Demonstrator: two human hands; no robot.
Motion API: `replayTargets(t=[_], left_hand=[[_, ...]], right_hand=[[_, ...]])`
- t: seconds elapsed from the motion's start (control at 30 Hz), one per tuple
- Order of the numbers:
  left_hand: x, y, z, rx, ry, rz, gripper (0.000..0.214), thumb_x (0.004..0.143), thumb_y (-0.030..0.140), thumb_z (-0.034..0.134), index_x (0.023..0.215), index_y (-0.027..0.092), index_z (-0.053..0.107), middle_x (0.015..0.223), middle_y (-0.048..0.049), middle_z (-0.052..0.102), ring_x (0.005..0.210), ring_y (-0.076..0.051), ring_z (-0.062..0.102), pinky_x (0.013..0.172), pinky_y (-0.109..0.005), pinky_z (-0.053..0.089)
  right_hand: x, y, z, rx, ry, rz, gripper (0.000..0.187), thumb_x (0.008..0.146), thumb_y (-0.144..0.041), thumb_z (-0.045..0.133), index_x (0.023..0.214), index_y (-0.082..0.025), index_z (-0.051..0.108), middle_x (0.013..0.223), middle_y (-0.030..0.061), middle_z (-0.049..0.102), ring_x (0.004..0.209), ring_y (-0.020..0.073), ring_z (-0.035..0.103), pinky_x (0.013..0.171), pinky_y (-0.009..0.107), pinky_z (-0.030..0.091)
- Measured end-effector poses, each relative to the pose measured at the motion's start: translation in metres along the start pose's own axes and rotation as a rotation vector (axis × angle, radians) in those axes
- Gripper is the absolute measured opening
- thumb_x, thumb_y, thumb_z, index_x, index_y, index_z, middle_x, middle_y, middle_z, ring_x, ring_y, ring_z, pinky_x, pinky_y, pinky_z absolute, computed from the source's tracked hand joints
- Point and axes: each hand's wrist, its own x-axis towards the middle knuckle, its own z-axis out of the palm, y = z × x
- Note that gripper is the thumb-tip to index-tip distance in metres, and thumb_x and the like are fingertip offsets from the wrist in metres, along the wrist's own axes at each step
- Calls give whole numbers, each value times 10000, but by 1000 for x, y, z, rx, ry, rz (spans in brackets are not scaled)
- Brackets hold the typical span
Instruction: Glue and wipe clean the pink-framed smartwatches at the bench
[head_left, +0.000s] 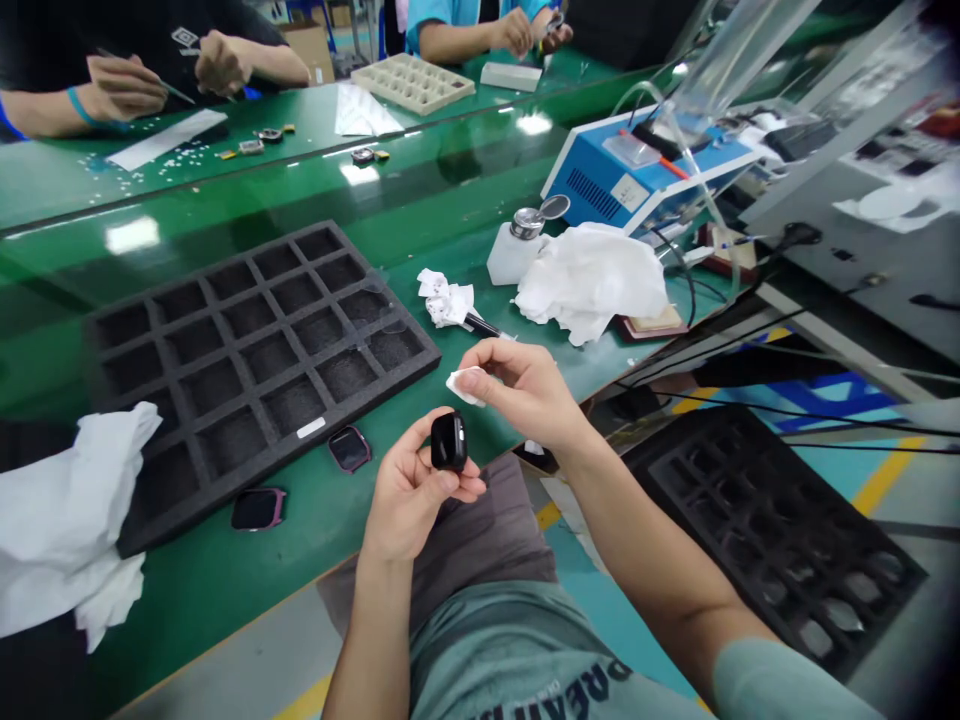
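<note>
My left hand (412, 490) holds a small black watch case (448, 441) upright between thumb and fingers, over my lap at the table's edge. Just above it, my right hand (525, 390) pinches a small white wipe (463, 384). Two more watch cases with pink rims lie on the green table: one (349, 447) near the left hand, another (257, 508) farther left. Both lie beside the black foam tray (247, 360).
A white cloth (60, 520) lies at the left edge. A crumpled tissue (448, 300), a white dispenser bottle (516, 250), a bigger cloth (592, 280) and a blue machine (637, 170) sit behind. Another black tray (772, 530) stands low right. Other people's hands work across the table.
</note>
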Motion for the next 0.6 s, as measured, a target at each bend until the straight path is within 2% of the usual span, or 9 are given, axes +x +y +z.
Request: replayTargets(t=[0.2, 0.3, 0.43, 0.5, 0.6], left_hand=[[1, 0, 3, -23, 16, 21, 659, 675, 331, 965, 1242, 184, 663, 790, -19, 796, 648, -156, 778, 607, -189, 612], [4, -1, 5, -17, 45, 24, 645, 661, 333, 971, 1212, 171, 677, 815, -37, 804, 688, -171, 788, 617, -198, 621], [7, -2, 6, -24, 139, 64, 635, 662, 324, 969, 1201, 178, 668, 851, -34, 815, 698, -161, 787, 632, -197, 625], [8, -2, 6, -31, 155, 63, 643, 659, 315, 972, 1205, 188, 656, 847, -24, 816, 695, -156, 786, 629, -195, 622], [8, -3, 6, -17, 157, 40, 650, 648, 316, 978, 1192, 187, 647, 835, -25, 815, 709, -174, 792, 636, -215, 625]], right_hand=[[-3, -5, -7, 152, -110, 62, 327, 845, -494, 811, 864, -176, 737, 741, 6, 686, 636, 117, 567, 590, 269, 471], [-7, -6, -4, 123, -156, 57, 282, 872, -459, 792, 859, -181, 743, 774, 16, 709, 678, 131, 605, 635, 285, 495], [-17, -6, 4, -9, -127, -50, 194, 921, -383, 747, 847, -204, 758, 821, 24, 730, 749, 150, 636, 718, 313, 511], [-21, -4, 7, -62, -95, -103, 152, 934, -340, 732, 852, -216, 761, 833, 21, 727, 764, 152, 635, 735, 321, 508], [-22, -3, 7, -116, -52, -109, 150, 939, -328, 724, 839, -221, 752, 808, 15, 710, 749, 154, 619, 710, 323, 496]])
